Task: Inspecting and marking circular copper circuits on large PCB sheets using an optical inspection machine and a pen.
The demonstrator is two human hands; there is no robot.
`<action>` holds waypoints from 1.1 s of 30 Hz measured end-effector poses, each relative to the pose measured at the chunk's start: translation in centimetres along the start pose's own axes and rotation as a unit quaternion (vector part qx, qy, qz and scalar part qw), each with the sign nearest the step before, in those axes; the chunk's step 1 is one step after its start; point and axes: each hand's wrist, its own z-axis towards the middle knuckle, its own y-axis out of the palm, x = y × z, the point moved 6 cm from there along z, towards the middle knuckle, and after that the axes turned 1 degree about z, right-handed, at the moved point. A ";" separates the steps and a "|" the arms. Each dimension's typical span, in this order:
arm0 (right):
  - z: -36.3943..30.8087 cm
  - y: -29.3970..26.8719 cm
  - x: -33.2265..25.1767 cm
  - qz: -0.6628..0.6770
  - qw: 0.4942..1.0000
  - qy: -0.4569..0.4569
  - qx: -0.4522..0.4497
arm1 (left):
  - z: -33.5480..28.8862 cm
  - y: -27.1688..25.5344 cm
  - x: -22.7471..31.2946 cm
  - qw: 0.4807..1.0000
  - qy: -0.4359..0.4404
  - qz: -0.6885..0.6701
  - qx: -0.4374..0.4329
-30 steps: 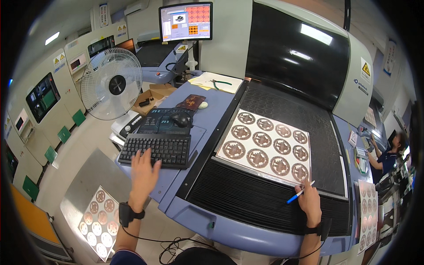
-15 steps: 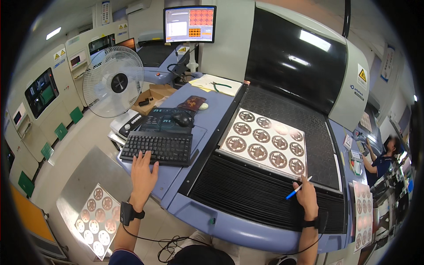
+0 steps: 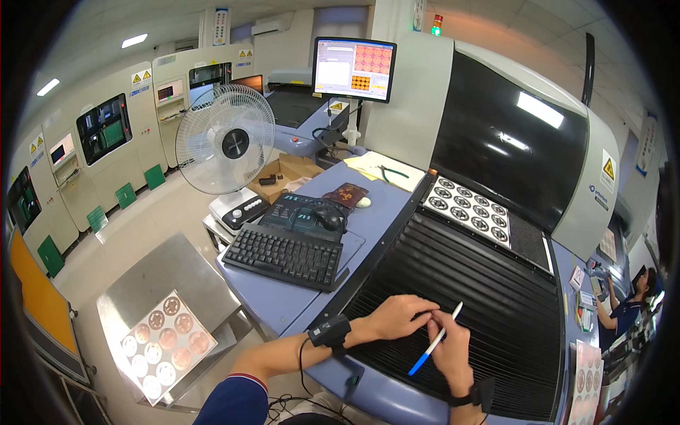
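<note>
Over the black ribbed bellows cover [image 3: 489,312] my two hands meet. My right hand [image 3: 450,354] is closed round a white marker pen with a blue end [image 3: 426,353], which slants with the blue end toward me. Beside its fingertips is my left hand [image 3: 398,317], fingers curled together; whatever they pinch, if anything, is hidden. Beyond the hands, a panel with rows of round dark patterns [image 3: 469,210] lies on the machine bed, close under the glossy black hood [image 3: 513,134].
A keyboard [image 3: 285,255], mouse [image 3: 328,217], monitor [image 3: 354,69] and green-handled pliers [image 3: 392,173] are on the left side. Another panel [image 3: 168,347] lies on a metal table at lower left, near a fan [image 3: 227,142]. A co-worker [image 3: 627,308] is at far right.
The panel has slid away toward the hood, and the ribbed cover has stretched out. My left hand has left the keyboard and joined my right, which still holds the marker. The view has shifted.
</note>
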 end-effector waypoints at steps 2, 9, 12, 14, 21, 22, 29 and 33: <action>-1.2 0.1 0.8 -0.040 0.999 -0.021 0.000 | -0.6 1.0 0.1 0.995 -0.007 0.064 -0.075; -1.3 0.3 0.3 0.027 0.999 0.009 -0.013 | -0.9 -0.4 0.9 0.999 0.008 0.025 -0.043; -1.5 0.0 1.0 0.031 0.997 0.046 -0.055 | -0.9 -0.4 0.6 1.000 -0.012 0.010 -0.026; -1.9 0.1 2.5 0.037 0.999 -0.007 -0.034 | -0.4 0.0 0.8 0.999 0.006 0.033 -0.035; -1.3 0.7 2.7 0.064 0.997 -0.021 -0.043 | -0.2 -0.4 1.2 0.999 -0.034 -0.004 -0.024; -1.2 0.6 2.3 0.071 0.997 -0.038 -0.010 | -0.7 -0.5 0.5 0.998 -0.049 -0.001 -0.030; -2.1 0.3 2.7 0.059 0.997 -0.051 -0.013 | -1.4 1.2 0.5 0.997 -0.047 -0.020 -0.050; -1.9 0.3 2.4 0.047 0.997 -0.052 -0.020 | -1.4 1.2 0.9 0.998 -0.045 -0.024 -0.038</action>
